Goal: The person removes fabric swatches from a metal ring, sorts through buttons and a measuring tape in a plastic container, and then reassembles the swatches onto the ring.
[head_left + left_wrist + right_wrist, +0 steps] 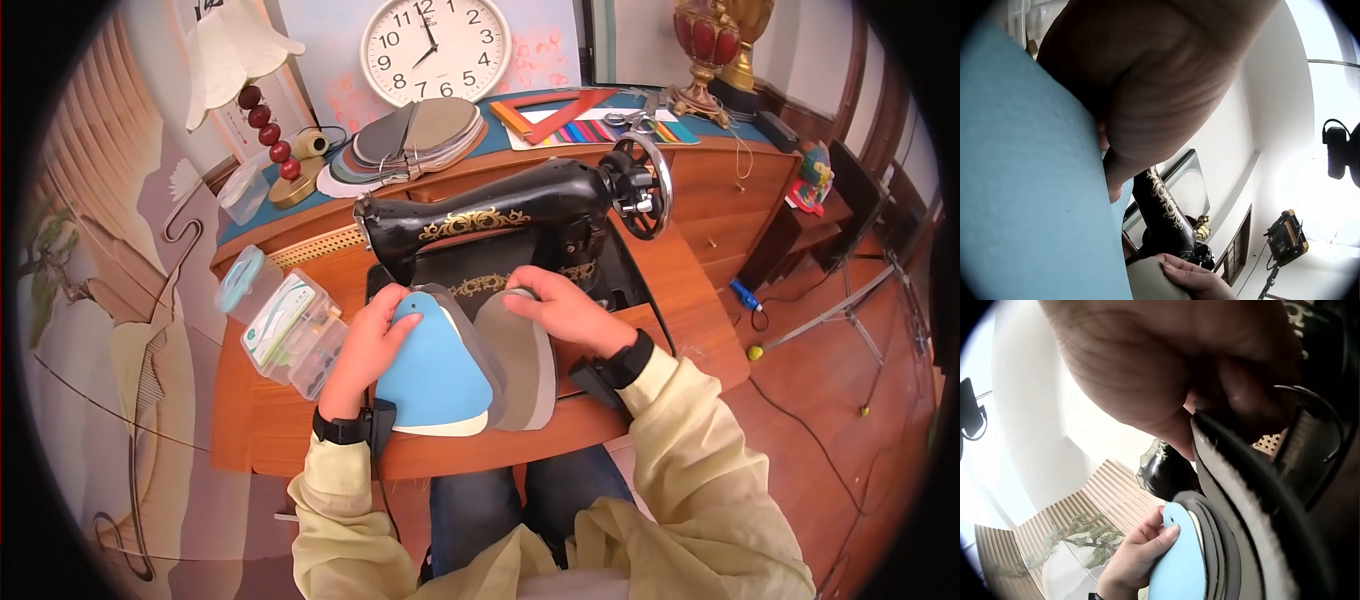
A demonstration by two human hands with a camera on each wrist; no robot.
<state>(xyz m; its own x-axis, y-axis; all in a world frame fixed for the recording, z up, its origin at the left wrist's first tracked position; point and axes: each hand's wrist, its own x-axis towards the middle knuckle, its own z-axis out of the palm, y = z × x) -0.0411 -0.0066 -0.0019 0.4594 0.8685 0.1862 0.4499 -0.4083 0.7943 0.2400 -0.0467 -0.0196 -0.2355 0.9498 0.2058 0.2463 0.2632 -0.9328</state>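
My left hand pinches the narrow top of a stack of pear-shaped, leather-like swatches, with a light blue swatch in front. Cream and grey swatches show behind the blue one, which has a small hole near its tip. To the right, my right hand pinches the tops of taupe and grey swatches. Seen from the right wrist, their cut edges look fuzzy, and an open metal ring hangs beside the fingers. Both bundles are held over the front of the wooden sewing table.
A black sewing machine stands behind my hands. Clear plastic boxes sit at the left. On the back ledge are another swatch pile, a lamp, a clock, scissors and a red set square.
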